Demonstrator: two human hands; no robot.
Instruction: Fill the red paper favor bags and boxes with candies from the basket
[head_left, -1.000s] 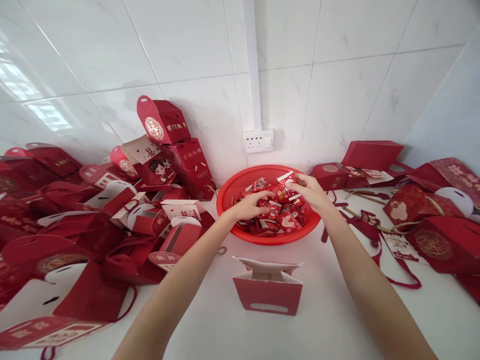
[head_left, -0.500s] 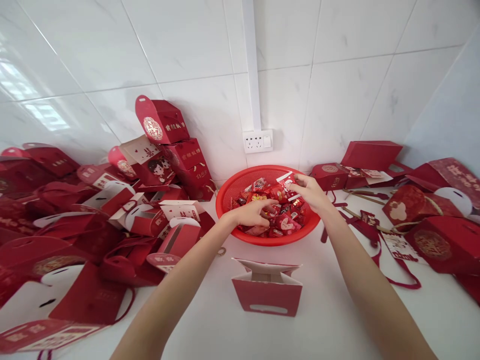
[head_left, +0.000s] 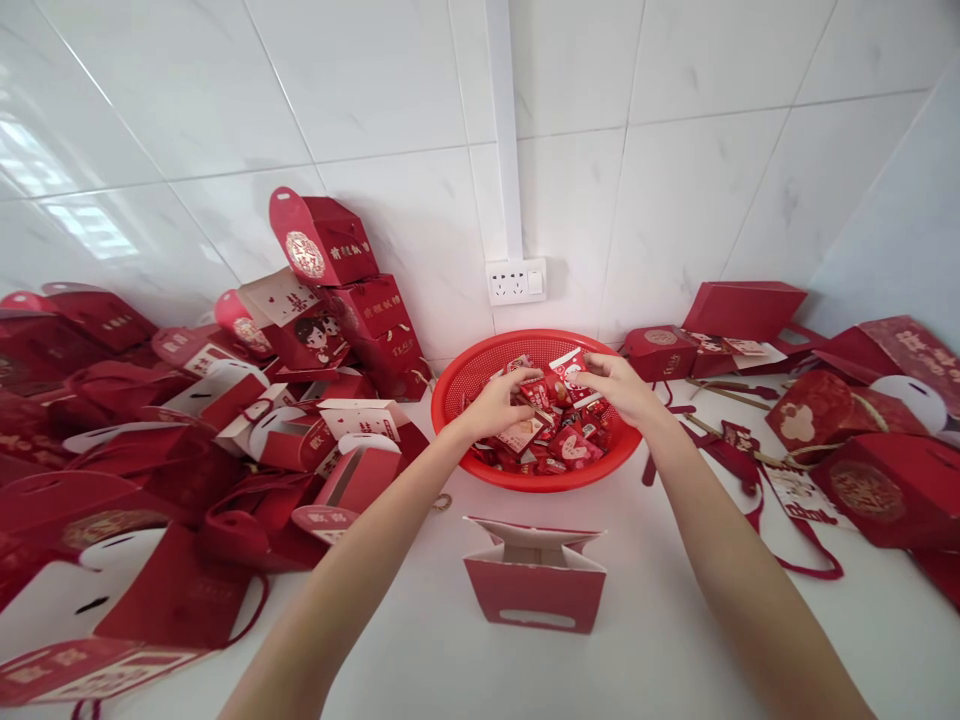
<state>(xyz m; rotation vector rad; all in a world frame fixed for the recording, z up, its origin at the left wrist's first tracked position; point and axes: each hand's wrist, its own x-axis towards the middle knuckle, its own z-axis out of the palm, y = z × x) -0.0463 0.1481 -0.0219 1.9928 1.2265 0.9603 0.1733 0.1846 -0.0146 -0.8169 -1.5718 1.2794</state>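
Note:
A red plastic basket (head_left: 450, 400) holds many wrapped sweets (head_left: 574, 448), mostly red. Over its left side, my left hand (head_left: 499, 405) has thumb and fingers apart among the sweets, with a red wrapper close to its fingertips. At the right side, my right hand (head_left: 622, 390) pinches a red-and-white sweet packet (head_left: 568, 366) between thumb and fingers. A red paper box (head_left: 536, 590) stands upright on the white table in front of the basket, its top flaps spread and its pale inside showing.
Piled red gift boxes (head_left: 300, 520) cover the left side, with a stack (head_left: 375, 310) against the tiled wall. More red boxes (head_left: 892, 490) and ribbon straps (head_left: 810, 560) lie at the right. A power socket (head_left: 516, 282) is on the wall behind the basket.
My left hand has shifted slightly back and left, its fingers spreading over the sweets. The packet at my right hand has tilted, while that hand has barely moved. The upright box stays put.

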